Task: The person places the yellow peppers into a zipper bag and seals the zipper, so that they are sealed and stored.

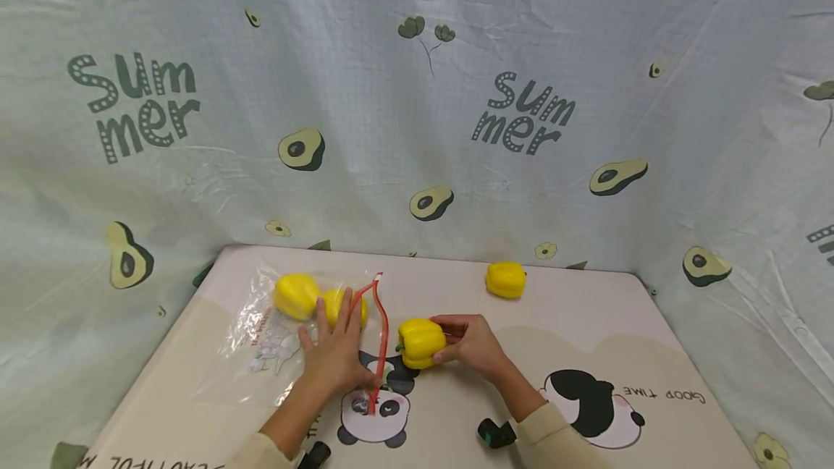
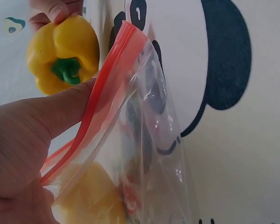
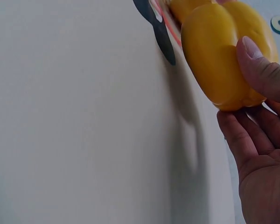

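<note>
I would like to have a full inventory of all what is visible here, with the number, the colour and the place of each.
Bagged peppers: 2, yellow, in the bag
Held pepper: 1, yellow with green stem, in the right hand
Far pepper: 1, yellow, near the table's back edge
Bag: 1, clear with red strip, left part of the table
Table: 1, pale with cartoon prints, under the bag
Backdrop: at least 1 sheet, pale with avocado and "summer" prints, behind the table
Dark objects: 2, black, beside the wrists
Left hand: 1, on the bag
Right hand: 1, gripping the held pepper
Sleeves: 2, beige, on the forearms
</note>
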{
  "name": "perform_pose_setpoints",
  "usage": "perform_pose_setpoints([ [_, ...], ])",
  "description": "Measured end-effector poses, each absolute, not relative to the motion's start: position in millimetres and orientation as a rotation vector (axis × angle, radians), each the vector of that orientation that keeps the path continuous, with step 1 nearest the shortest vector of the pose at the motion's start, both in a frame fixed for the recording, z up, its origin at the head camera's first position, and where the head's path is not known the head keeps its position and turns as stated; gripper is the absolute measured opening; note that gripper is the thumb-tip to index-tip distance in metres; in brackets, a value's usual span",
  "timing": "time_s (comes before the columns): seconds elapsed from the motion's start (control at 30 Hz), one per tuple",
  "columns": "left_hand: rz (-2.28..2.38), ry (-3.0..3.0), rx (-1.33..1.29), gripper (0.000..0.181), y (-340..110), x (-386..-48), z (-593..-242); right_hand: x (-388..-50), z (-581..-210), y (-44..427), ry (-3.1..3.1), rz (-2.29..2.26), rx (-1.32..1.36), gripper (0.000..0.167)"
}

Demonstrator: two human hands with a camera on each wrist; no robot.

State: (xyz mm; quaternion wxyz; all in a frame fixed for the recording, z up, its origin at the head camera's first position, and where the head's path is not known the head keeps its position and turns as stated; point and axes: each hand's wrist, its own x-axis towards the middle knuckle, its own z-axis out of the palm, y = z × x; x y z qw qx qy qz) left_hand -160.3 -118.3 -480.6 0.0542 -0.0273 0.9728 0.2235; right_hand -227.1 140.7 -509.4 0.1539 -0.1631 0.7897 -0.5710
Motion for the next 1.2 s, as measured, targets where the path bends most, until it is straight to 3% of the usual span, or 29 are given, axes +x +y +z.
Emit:
perform_pose_setpoints([
  [1.2,0.682,2.984,-0.035,0.138,-115.7,-159.0,-481.1,-217.8,-518.0,58.4,2.223,-1.676,-0.501,0.056],
])
